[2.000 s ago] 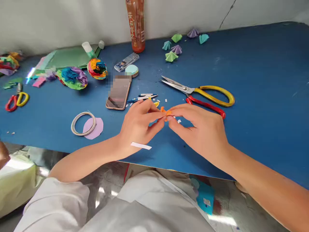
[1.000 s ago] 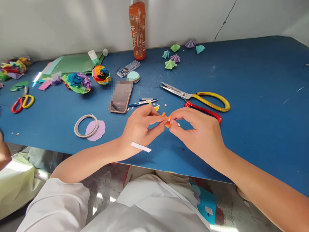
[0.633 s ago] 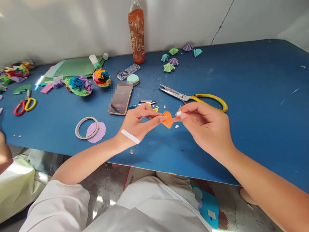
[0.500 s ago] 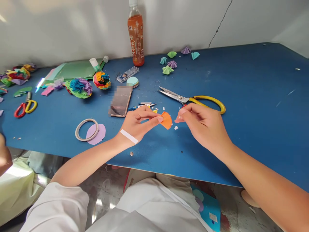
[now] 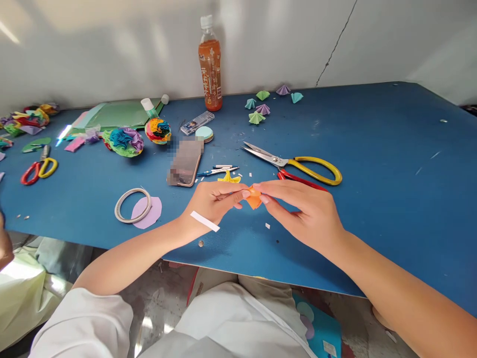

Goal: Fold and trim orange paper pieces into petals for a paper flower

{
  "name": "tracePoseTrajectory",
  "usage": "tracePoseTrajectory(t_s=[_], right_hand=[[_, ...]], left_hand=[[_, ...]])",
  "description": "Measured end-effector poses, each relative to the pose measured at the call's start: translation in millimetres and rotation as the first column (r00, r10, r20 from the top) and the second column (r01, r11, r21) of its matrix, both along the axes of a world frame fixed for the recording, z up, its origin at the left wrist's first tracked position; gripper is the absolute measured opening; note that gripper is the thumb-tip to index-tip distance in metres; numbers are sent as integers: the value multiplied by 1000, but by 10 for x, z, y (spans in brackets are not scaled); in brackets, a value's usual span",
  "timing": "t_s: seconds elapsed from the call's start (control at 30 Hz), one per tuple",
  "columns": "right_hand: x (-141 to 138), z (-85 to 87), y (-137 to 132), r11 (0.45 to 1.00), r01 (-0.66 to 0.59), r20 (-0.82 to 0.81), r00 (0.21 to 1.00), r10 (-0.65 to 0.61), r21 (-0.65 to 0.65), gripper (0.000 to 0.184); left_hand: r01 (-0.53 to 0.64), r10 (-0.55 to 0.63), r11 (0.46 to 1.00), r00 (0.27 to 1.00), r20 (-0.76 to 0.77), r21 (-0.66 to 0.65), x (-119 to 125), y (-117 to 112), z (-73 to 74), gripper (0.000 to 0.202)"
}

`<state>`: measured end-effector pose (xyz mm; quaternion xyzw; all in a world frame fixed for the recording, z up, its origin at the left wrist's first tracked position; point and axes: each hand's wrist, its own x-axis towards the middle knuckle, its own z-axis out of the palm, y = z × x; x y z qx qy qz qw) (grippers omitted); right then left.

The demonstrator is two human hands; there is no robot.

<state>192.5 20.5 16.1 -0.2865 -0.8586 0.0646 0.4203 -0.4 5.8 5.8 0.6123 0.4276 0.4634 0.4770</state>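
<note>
- White wall [image 5: 268, 44] with a crack rises behind the blue desk [image 5: 383, 199]; an orange drink bottle [image 5: 210, 74] stands upright against it.
- From where I stand, the orange paper [image 5: 254, 198] sits between the person's two hands, above the desk near its front edge.
- Left hand [image 5: 206, 203]: thumb and fingers clamped on the orange paper. A white strip [image 5: 204, 222] lies across the back of this hand.
- Right hand [image 5: 307, 209]: fingertips touch the paper's right side; whether they pinch it, I can't tell.
- Just beyond the left hand lie a yellow paper piece [image 5: 228, 178] and pens [image 5: 219, 170].
- Large scissors [image 5: 280, 161] lie behind the right hand, blades slightly parted.
- Well back, six folded paper pieces [image 5: 256, 118] form a loose group.
- Further left, a tape roll [image 5: 117, 209] overlaps a lilac paper disc [image 5: 154, 213].
</note>
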Motion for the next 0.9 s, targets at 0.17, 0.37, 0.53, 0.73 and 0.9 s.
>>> tracePoseTrajectory(t_s=[0.17, 0.37, 0.53, 0.73, 0.9], right_hand=[[-7, -57, 27, 995, 3, 16, 1000, -5, 102, 24], [-16, -77, 20, 997, 22, 38, 999, -24, 69, 23], [-18, -70, 27, 997, -17, 26, 1000, 15, 70, 25], [-64, -29, -18, 975, 96, -27, 994, -103, -198, 19], [-83, 19, -15, 915, 95, -44, 992, -122, -391, 11]], left_hand=[[18, -20, 994, 1000, -20, -108, -19, 14, -14, 24], [16, -20, 994, 999, -40, -108, -12, -4, -12, 28], [27, -16, 998, 987, -162, 63, -2, -29, -29, 22], [14, 76, 942, 964, -255, 337, -11, -20, -60, 23], [3, 113, 913, 959, -260, 408, -3, -20, -78, 20]])
